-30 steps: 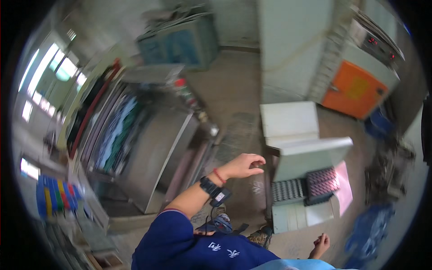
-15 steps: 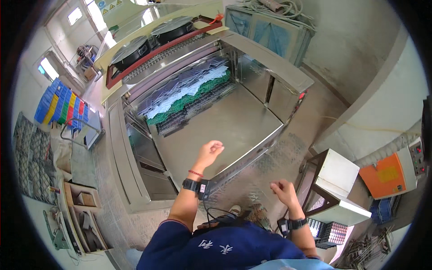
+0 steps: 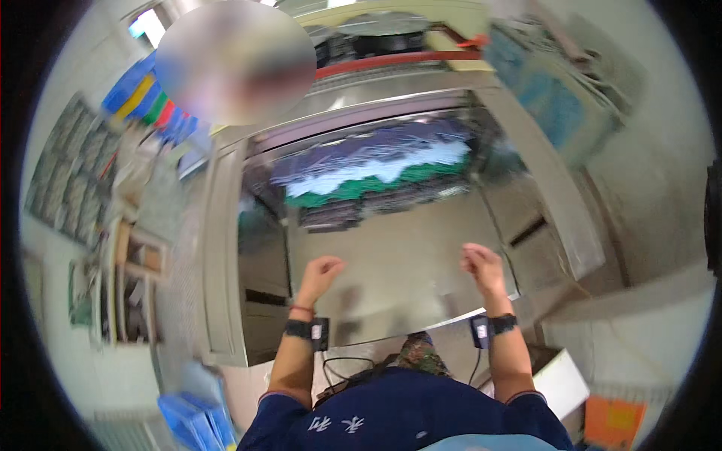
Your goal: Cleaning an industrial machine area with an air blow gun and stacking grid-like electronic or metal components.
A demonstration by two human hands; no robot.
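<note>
My left hand [image 3: 322,276] hangs over the left part of a shiny metal tray bed [image 3: 391,252], its fingers curled in with nothing visible in them. Over the bed's right part, near its edge, my right hand [image 3: 483,267] is loosely closed and also looks bare. Both hands are apart from the metal. Beyond them, along the bed's far side, lie overlapping rows of thin pieces: purple-grey ones [image 3: 376,145] at the back, pale blue ones [image 3: 376,170], green ones [image 3: 380,184], and dark grey ones [image 3: 338,216] nearest me. Motion blur hides what they are exactly.
A metal frame wall [image 3: 226,263] borders the bed on the left. Black round fans [image 3: 387,37] and a red bar [image 3: 398,60] stand behind it. Coloured bins [image 3: 143,98] are at the far left, blue bins [image 3: 197,417] lower left, and an orange box [image 3: 613,422] lower right.
My view has swung to the right and closer to the bed. My right hand has moved from beside the machine to over the bed; both hands remain curled.
</note>
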